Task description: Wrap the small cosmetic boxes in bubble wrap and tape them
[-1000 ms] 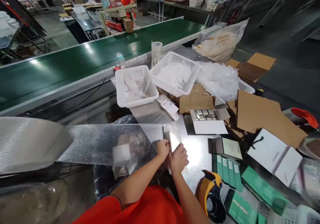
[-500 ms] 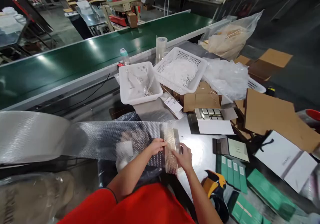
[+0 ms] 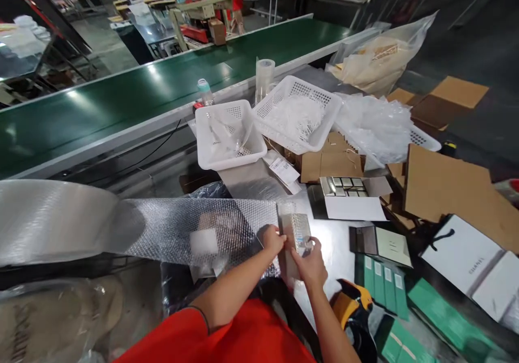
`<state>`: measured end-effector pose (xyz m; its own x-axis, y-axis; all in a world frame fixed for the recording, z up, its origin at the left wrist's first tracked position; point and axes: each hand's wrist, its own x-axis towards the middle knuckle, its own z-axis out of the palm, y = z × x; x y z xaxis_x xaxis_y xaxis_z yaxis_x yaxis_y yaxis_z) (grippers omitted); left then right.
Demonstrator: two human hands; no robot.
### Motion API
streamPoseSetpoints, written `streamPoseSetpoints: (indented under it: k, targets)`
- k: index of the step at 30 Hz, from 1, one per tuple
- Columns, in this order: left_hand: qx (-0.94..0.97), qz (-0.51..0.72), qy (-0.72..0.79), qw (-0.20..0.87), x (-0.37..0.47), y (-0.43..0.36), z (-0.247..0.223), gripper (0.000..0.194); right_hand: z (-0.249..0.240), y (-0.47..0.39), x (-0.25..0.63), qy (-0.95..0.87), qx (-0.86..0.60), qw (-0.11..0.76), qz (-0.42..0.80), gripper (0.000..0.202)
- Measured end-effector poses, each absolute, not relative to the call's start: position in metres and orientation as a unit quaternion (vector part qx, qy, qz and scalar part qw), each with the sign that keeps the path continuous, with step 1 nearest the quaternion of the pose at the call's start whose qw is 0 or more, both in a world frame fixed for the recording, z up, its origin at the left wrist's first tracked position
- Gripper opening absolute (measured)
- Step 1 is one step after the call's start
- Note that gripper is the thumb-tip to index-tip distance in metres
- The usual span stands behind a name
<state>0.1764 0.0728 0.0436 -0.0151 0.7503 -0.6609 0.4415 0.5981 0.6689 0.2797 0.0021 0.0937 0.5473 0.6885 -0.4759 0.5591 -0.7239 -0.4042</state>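
A small box wrapped in clear bubble wrap (image 3: pixel 299 225) is between my hands on the metal table (image 3: pixel 338 242). My left hand (image 3: pixel 274 240) is closed on its left edge, where the bubble wrap sheet (image 3: pixel 172 228) runs in from a large roll (image 3: pixel 52 219) at the left. The fingers of my right hand (image 3: pixel 311 263) grip the right side of the package. Parts of the box are hidden by my fingers and the layered wrap. A yellow and black tape dispenser (image 3: pixel 352 303) lies just right of my right forearm.
Behind the package stand a white basket (image 3: pixel 205 160) and a second white basket (image 3: pixel 330 114) with shredded filler. An open white carton (image 3: pixel 354 207), green boxes (image 3: pixel 385 284) and a white paper bag (image 3: pixel 462 252) lie rightward. A green conveyor belt (image 3: pixel 133 90) crosses behind.
My hands and the wrapped box have shifted right and the package has turned, drawing the bubble wrap along. In the background, a second person in red and a white basket have come into view.
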Motion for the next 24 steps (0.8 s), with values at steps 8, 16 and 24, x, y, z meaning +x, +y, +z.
streamPoseSetpoints:
  k: [8, 16, 24]
  targets:
    - [0.512, 0.059, 0.672, 0.533, 0.216, 0.064, 0.059, 0.024, 0.096, -0.004, 0.284, -0.383, -0.899, 0.025, 0.212, 0.057]
    - [0.412, 0.062, 0.568, 0.709, 0.177, 0.075, 0.054, 0.024, 0.095, -0.018, 0.281, -0.481, -0.854, 0.058, 0.189, 0.06]
    - [0.314, 0.108, 0.532, 0.779, 0.147, 0.071, 0.049, 0.021, 0.062, -0.02, 0.275, -0.453, -0.818, 0.255, 0.247, 0.059]
